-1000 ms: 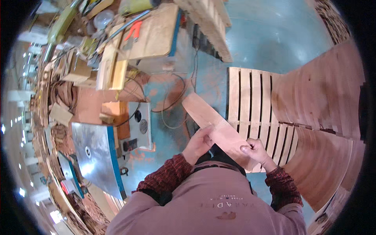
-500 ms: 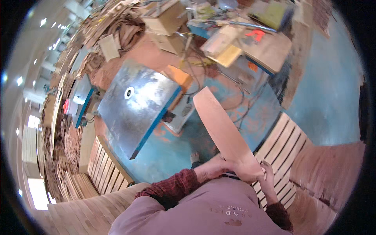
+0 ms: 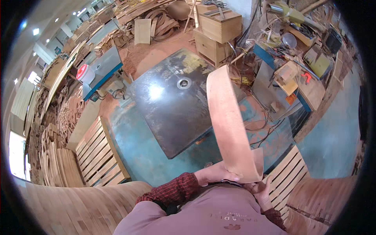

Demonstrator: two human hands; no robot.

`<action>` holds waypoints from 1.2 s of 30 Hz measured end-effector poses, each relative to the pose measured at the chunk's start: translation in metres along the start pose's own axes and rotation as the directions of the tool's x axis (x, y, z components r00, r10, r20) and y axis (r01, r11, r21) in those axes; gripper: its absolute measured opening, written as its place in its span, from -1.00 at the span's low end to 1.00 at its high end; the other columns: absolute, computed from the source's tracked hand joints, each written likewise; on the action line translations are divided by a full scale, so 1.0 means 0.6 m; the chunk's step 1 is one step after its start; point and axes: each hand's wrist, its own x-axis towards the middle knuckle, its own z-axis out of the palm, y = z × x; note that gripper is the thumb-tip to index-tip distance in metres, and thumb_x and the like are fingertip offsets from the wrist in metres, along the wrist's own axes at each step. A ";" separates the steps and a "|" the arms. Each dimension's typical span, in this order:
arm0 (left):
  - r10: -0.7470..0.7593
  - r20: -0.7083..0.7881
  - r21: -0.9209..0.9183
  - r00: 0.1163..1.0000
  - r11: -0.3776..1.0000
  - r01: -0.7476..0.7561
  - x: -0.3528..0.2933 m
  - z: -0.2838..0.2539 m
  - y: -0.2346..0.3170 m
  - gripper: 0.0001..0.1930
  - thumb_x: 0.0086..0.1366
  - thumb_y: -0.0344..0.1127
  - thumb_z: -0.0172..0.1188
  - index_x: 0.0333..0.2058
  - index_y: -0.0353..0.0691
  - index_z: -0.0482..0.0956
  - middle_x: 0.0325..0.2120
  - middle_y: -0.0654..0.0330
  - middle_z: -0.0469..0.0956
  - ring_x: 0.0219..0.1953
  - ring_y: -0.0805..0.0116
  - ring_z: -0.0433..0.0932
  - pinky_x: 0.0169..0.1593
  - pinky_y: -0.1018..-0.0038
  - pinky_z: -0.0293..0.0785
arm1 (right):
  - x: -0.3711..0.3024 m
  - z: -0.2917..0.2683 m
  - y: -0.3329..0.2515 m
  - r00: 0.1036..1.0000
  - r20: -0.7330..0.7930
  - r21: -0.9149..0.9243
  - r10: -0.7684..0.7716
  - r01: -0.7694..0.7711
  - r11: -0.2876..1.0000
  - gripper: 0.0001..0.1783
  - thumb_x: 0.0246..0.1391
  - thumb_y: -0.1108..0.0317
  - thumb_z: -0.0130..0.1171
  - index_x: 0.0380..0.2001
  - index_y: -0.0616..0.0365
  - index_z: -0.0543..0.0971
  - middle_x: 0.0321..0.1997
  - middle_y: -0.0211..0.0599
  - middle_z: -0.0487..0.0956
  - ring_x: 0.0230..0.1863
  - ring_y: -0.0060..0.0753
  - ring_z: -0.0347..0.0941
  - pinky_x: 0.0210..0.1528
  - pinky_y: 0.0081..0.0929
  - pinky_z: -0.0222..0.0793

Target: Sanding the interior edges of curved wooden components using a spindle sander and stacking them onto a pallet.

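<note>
A long, curved, pinkish-brown wooden board (image 3: 227,117) stands out in front of my body, its far end reaching over the right side of a dark metal machine table (image 3: 176,113). My left hand (image 3: 217,173) grips the board's near end from the left, thumb along its lower edge. Under that same end, at the right, my right hand (image 3: 262,191) is closed with fingers curled, partly hidden by the wood. Another flat wooden face shows just right of the board's near end; whether it is a second piece I cannot tell. A round metal spindle opening (image 3: 184,83) sits in the table top.
Slatted wooden pallets stand left (image 3: 98,152) and right (image 3: 288,176). Stacked boards (image 3: 78,192) flank me. A smaller blue-edged table (image 3: 102,70) carries a red-lidded white tub (image 3: 85,73). Farther off are a wooden cabinet (image 3: 219,25), a cluttered bench (image 3: 313,86) and cables on the floor.
The view has turned left, so the metal table now lies nearer the middle. The board has swung more upright in the picture, showing its curve. Both hands still hold its near end.
</note>
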 end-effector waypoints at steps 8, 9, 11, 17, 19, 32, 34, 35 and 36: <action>0.082 -0.094 -0.140 0.992 0.986 -0.094 -0.079 -0.165 -0.153 -0.40 0.25 -0.37 0.43 0.25 -0.31 0.47 0.19 0.12 0.55 0.21 0.28 0.50 0.32 0.30 0.41 | 0.153 0.008 0.030 0.962 -0.236 -0.017 0.140 -0.149 0.989 -0.55 0.28 -0.05 0.08 -0.04 0.12 0.46 -0.06 -0.12 0.55 0.00 -0.08 0.54 0.07 0.11 0.51; 0.101 -0.179 -0.230 0.979 0.963 -0.141 -0.088 -0.157 -0.156 -0.45 0.26 -0.39 0.41 0.21 -0.32 0.50 0.10 0.15 0.58 0.11 0.33 0.53 0.20 0.35 0.44 | 0.163 0.003 0.034 0.955 -0.265 -0.010 0.138 -0.145 0.989 -0.64 0.26 0.03 0.09 -0.13 0.10 0.47 -0.12 -0.17 0.55 -0.06 -0.10 0.55 0.05 0.10 0.52; 0.120 -0.363 -0.383 0.924 0.885 -0.266 -0.112 -0.138 -0.155 -0.55 0.27 -0.44 0.36 0.13 -0.33 0.54 -0.09 0.20 0.63 -0.11 0.44 0.57 -0.04 0.44 0.51 | 0.160 0.082 0.038 0.925 -0.378 -0.076 0.040 -0.074 0.994 -0.83 0.15 0.21 0.12 -0.29 0.03 0.44 -0.25 -0.29 0.49 -0.20 -0.17 0.52 -0.04 0.05 0.53; -0.144 -0.421 -0.603 0.896 0.782 -0.157 -0.187 -0.218 -0.263 -0.64 0.37 -0.45 0.22 0.11 -0.40 0.46 0.00 0.06 0.59 0.10 0.18 0.59 0.16 0.31 0.55 | 0.167 0.145 0.065 0.802 -0.420 -0.497 -0.425 0.188 0.847 -0.32 0.01 0.35 0.23 0.23 0.04 0.28 -0.07 -0.26 0.41 -0.20 -0.28 0.47 -0.23 -0.12 0.50; -0.212 -0.487 -0.609 0.847 0.778 -0.156 -0.209 -0.210 -0.237 -0.73 0.40 -0.48 0.14 0.04 -0.42 0.47 -0.14 0.10 0.57 -0.11 0.29 0.59 -0.06 0.43 0.56 | 0.171 0.153 0.076 0.803 -0.344 -0.546 -0.486 0.250 0.800 -0.23 -0.01 0.37 0.20 0.30 -0.07 0.18 -0.09 -0.31 0.39 -0.20 -0.32 0.42 -0.17 -0.07 0.46; 0.553 -0.782 0.598 0.288 0.795 0.099 -0.392 -0.539 -0.032 -0.54 0.41 -0.26 0.20 0.17 -0.43 0.46 0.00 -0.05 0.58 0.09 0.10 0.56 0.18 0.25 0.45 | 0.249 0.394 0.256 0.650 -0.502 -0.519 -0.571 0.301 0.800 -0.23 -0.01 0.35 0.21 0.31 -0.08 0.21 -0.07 -0.35 0.43 -0.14 -0.37 0.44 -0.14 -0.06 0.46; 0.670 -0.685 0.715 0.287 0.694 0.085 -0.380 -0.624 0.037 -0.51 0.43 -0.22 0.19 0.19 -0.42 0.42 0.06 -0.10 0.54 0.13 0.03 0.53 0.21 0.22 0.42 | 0.260 0.407 0.301 0.631 -0.536 -0.493 -0.560 0.304 0.815 -0.22 -0.02 0.32 0.22 0.31 -0.07 0.21 -0.04 -0.33 0.43 -0.08 -0.33 0.44 -0.13 -0.05 0.46; 0.700 -0.649 0.744 0.299 0.666 0.057 -0.369 -0.658 0.076 -0.50 0.44 -0.20 0.17 0.20 -0.42 0.40 0.09 -0.12 0.52 0.15 0.00 0.51 0.22 0.22 0.41 | 0.265 0.421 0.320 0.627 -0.547 -0.477 -0.555 0.311 0.822 -0.22 -0.02 0.31 0.22 0.31 -0.06 0.21 -0.02 -0.32 0.43 -0.05 -0.32 0.44 -0.12 -0.04 0.45; 0.696 -0.627 0.762 0.351 0.642 0.086 -0.355 -0.687 0.117 -0.50 0.45 -0.16 0.15 0.20 -0.42 0.40 0.08 -0.15 0.52 0.15 -0.05 0.52 0.20 0.21 0.42 | 0.269 0.439 0.335 0.604 -0.555 -0.478 -0.572 0.331 0.814 -0.22 -0.02 0.31 0.22 0.31 -0.06 0.22 -0.01 -0.31 0.42 -0.04 -0.30 0.43 -0.13 -0.04 0.45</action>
